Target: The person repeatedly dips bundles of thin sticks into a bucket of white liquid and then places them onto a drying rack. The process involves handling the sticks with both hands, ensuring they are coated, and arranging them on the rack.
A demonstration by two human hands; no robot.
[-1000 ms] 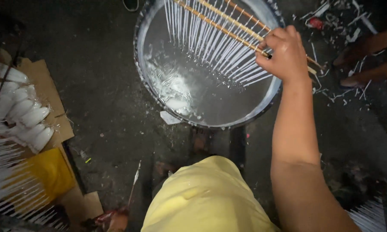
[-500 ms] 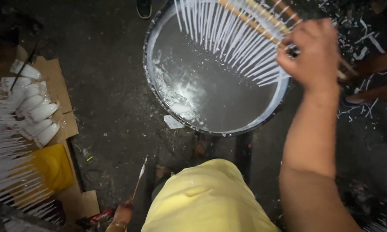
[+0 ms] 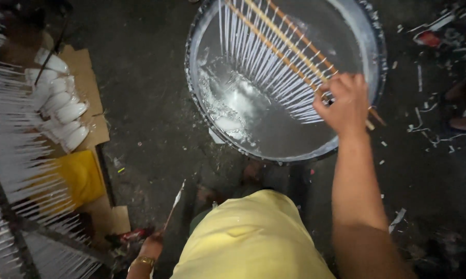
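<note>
Here the wooden frame [image 3: 295,49], two parallel tan sticks with a row of thin white tapers [image 3: 266,67] hanging off them, sits slanted over the round metal basin [image 3: 375,46]. Right hand [image 3: 344,103] grips the near end of the sticks, fingers closed around them, forearm running down the right side of view. Tapers fan down toward the pale liquid [image 3: 274,126] in the basin; white lumps [image 3: 227,111] float at its left side. Whether the taper tips touch the liquid, cannot tell.

Left hand [image 3: 149,250] is low at bottom edge, bangle on the wrist, fingers closed on a thin knife-like tool [image 3: 173,206] that points up and right, well apart from the basin. Yellow garment [image 3: 248,240] fills the bottom centre.

Floor [image 3: 145,119] is dark, rough, stained, dimly lit. White scraps and shavings [image 3: 424,124] scattered right of the basin, plus a small red-and-white item [image 3: 426,37] near the top right, too blurred to identify. Left side: flat brown cardboard [image 3: 90,98] on the floor with a cluster of white rounded pieces [image 3: 62,106] on it. Just below that, a yellow cloth or bag [image 3: 75,178]. Far left edge, racks of more white tapers [image 3: 16,150] on dark bars. No readable labels.
</note>
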